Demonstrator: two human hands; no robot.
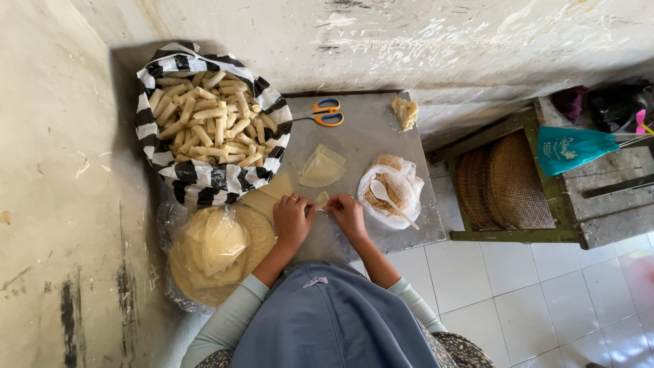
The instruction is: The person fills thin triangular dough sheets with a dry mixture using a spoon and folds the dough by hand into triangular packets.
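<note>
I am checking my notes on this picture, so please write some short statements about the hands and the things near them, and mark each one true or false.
1. Both hands, left hand and right hand, meet on a small wrapper piece. True.
2. The striped bag is empty. False: it is full of pale rolled sticks.
3. A white spoon lies in the clear bag of brown filling. True.
4. The scissors have green handles. False: the handles are orange and blue.
5. The scissors lie on the floor tiles. False: they lie on the grey slab.
</note>
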